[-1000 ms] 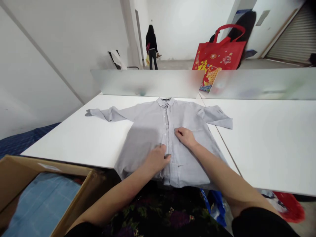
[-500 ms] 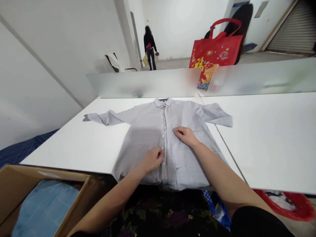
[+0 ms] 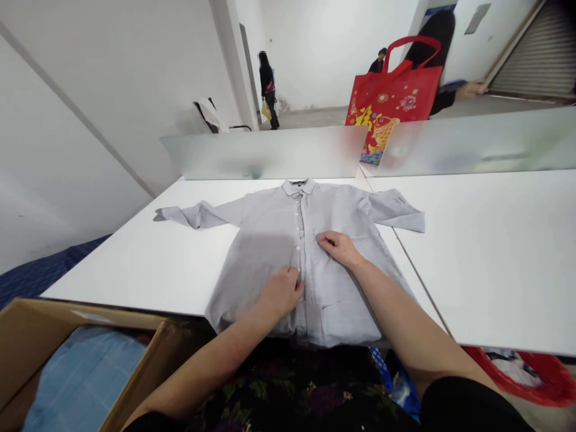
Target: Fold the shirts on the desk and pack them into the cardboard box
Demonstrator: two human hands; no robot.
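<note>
A light grey button-up shirt (image 3: 265, 240) lies front side up on the white table, its collar at the far side and both sleeves spread outward. My left hand (image 3: 283, 291) is closed at the lower button placket, its fingertips curled at the cloth and partly hidden. On the chest, to the right of the placket, my right hand (image 3: 338, 247) is pinched at the fabric with thumb and forefinger together. White buttons run down the front above my left hand.
A cardboard box (image 3: 148, 360) holding blue cloth (image 3: 85, 378) stands at the lower left. Frosted panels (image 3: 270, 153) line the table's (image 3: 495, 258) far edge, with a red bag (image 3: 391, 96) behind. A red-rimmed container (image 3: 553, 378) is below right. Several people are beyond.
My left hand has shifted slightly right, onto the placket. My right hand stays put. In the background, one person has turned and another's arm has come into view.
</note>
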